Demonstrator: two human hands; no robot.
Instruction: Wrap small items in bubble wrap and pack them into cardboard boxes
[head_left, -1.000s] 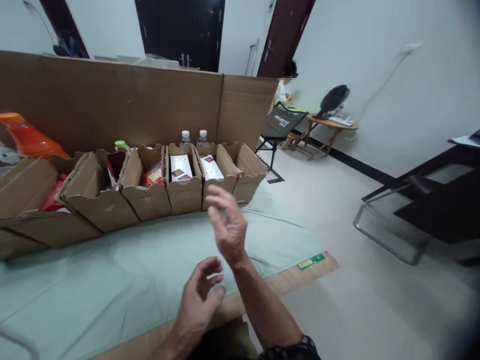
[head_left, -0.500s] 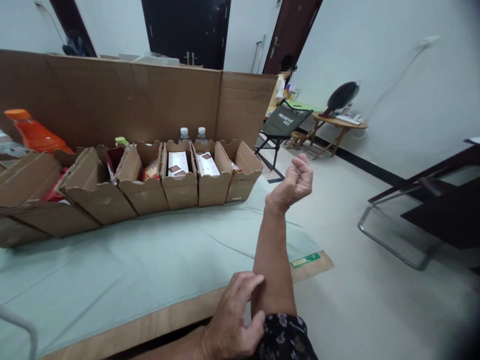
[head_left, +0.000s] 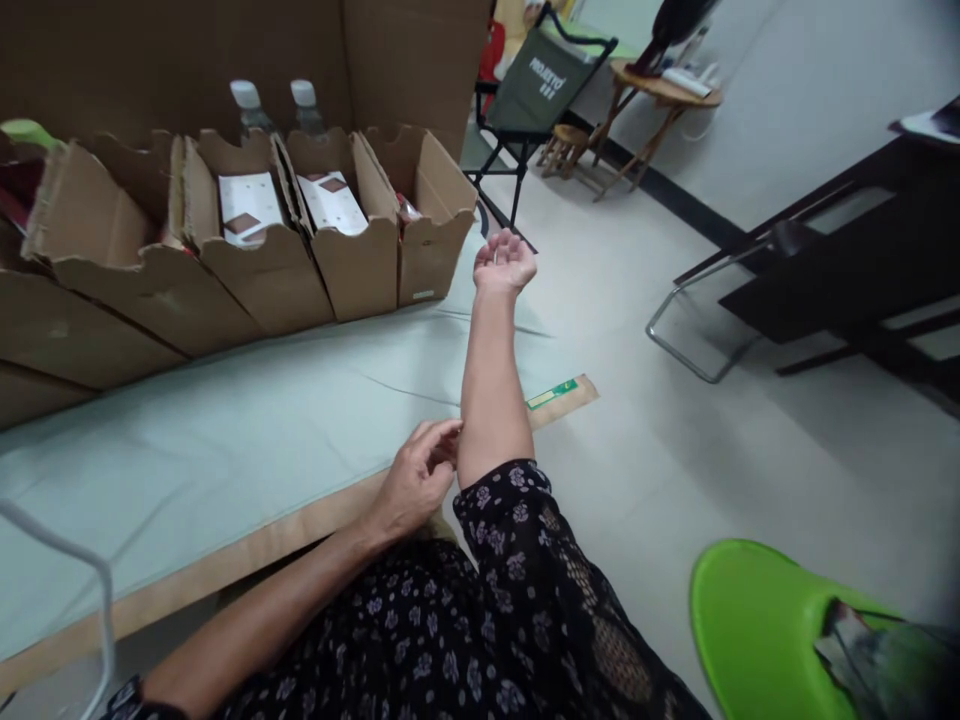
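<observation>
My right hand (head_left: 506,262) is raised palm up beyond the table's right part, its fingers loosely bent and apart, with nothing in it. A ring shows on one finger. My left hand (head_left: 416,480) reaches across to my right forearm (head_left: 496,390), its fingertips against the inner side near the elbow. Its fingers are bent, with the thumb apart, and no object shows in it. Beyond my hands stands a row of cardboard bins (head_left: 259,275). White boxes with brown squares (head_left: 251,205) sit in two of them, and a small red packet (head_left: 407,210) in the end one.
A pale green cloth (head_left: 300,390) covers the table. Two white-capped bottles (head_left: 247,98) stand behind the bins, before a cardboard panel (head_left: 412,80). To the right are a folding chair (head_left: 544,80), a dark metal-framed chair (head_left: 817,250) and a green stool (head_left: 757,620).
The view has tipped downward, bringing the green stool into sight. My right hand has loosened from a tighter curl and turned its palm up. My left hand stays at the right forearm.
</observation>
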